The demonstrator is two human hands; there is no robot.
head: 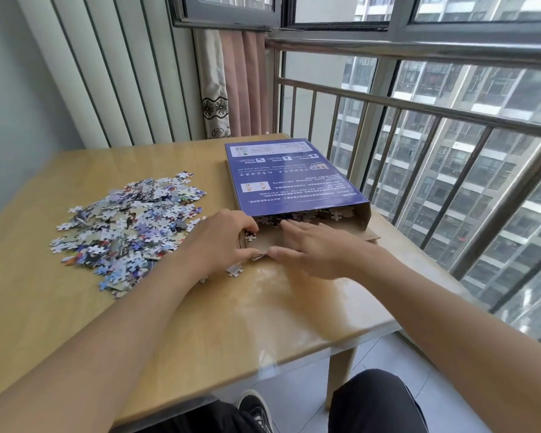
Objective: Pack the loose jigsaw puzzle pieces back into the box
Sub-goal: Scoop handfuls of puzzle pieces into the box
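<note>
Both bare forearms reach over the glossy tan table [138,323]. Left hand [222,242] curls its fingers, pinching small pieces at the flat purple cardboard box's [291,176] open brown mouth near the right edge. Right hand [319,248] lies flat, fingers straight, on the flap. Loose knobbly puzzle pieces [128,226] heap toward the left edge.

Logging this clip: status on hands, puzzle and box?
Left hand pinching pieces at box mouth. Right hand flat, pushing pieces in. Big pile remains on table. Nothing blocking.
</note>
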